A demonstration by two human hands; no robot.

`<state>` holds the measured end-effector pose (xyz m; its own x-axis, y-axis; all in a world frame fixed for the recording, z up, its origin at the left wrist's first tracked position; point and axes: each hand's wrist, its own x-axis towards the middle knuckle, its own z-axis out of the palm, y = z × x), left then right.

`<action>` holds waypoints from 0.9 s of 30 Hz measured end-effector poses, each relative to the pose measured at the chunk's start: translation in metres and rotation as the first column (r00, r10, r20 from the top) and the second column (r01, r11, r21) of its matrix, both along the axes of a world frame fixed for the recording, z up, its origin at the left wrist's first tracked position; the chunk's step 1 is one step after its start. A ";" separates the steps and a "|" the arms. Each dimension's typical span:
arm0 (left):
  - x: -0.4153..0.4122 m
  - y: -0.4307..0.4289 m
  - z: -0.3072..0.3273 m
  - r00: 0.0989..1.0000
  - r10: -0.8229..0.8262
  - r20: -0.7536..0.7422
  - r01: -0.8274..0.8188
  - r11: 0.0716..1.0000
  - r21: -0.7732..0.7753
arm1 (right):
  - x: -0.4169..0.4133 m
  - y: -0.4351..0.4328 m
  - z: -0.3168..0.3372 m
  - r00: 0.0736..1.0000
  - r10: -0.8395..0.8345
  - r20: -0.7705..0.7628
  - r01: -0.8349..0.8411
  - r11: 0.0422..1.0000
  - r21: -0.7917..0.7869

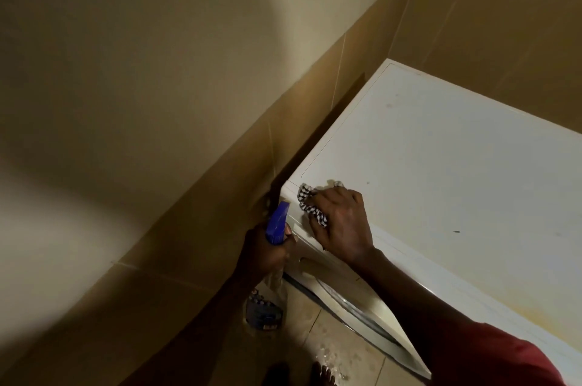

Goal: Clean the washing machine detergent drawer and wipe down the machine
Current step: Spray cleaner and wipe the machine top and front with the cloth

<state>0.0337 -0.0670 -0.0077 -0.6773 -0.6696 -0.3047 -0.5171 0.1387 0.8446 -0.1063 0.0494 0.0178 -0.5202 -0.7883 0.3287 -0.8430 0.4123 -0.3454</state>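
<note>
A white washing machine [441, 149] fills the right side, its flat top facing me. My right hand [341, 221] grips a black-and-white checked cloth [307, 196] and presses it on the machine's front left top corner. My left hand [267, 251] holds a clear spray bottle [267, 300] by its neck, just left of the machine's front; the bottle's blue trigger head [278, 221] points up. The detergent drawer front is mostly hidden under my right hand.
A beige tiled wall [189, 196] runs close along the machine's left side, leaving a narrow dark gap [315, 146]. The floor tiles [330, 351] below look wet. My feet [321, 374] show at the bottom edge.
</note>
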 end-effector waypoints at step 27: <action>0.011 -0.017 0.003 0.999 0.009 0.041 -0.009 1.000 -0.005 | 0.004 -0.012 0.005 0.997 -0.073 0.008 0.072 0.997 0.030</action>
<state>0.0451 -0.0841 -0.0045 -0.6584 -0.6772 -0.3285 -0.5523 0.1380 0.8222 -0.1020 0.0371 0.0225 -0.5792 -0.7578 0.3005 -0.8074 0.4825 -0.3394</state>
